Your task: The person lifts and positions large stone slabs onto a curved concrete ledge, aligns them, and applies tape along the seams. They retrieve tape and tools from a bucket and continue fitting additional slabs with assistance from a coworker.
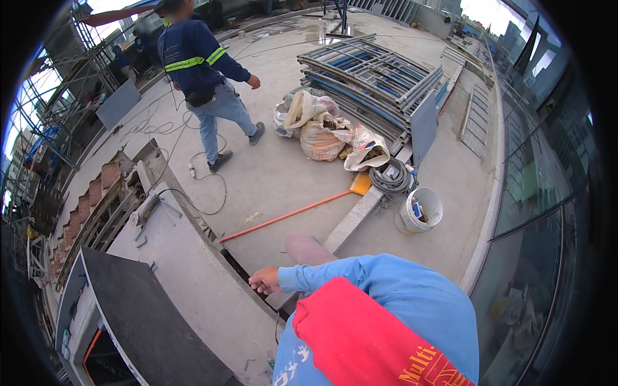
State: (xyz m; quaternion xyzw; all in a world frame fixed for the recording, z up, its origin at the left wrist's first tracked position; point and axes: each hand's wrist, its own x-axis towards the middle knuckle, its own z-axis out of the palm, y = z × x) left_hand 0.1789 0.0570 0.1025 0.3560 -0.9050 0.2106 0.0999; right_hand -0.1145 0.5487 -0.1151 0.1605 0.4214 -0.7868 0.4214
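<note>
My right arm, in a light blue sleeve (322, 273), reaches leftward across the view. My right hand (264, 280) is over a narrow dark gap (235, 265) beside a pale concrete ledge (193, 264). Its fingers are curled together; what they hold, if anything, is too small to make out. A red printed cloth (360, 328) hangs over my blue shirt in front and covers much of the lower view. Behind the sleeve a pinkish knee (308, 248) shows. My left hand is not in view. On the ledge lie a grinder-like power tool (143, 211) and small bent metal pieces (141, 243).
A co-worker (203, 71) in navy and jeans walks at the upper left. Ahead are stacked scaffold frames (367, 71), filled sacks (322, 132), a coiled cable (391, 177), a white bucket (420, 211) and an orange pole (290, 215). A dark panel (148, 309) stands lower left; glass (528, 276) lines the right.
</note>
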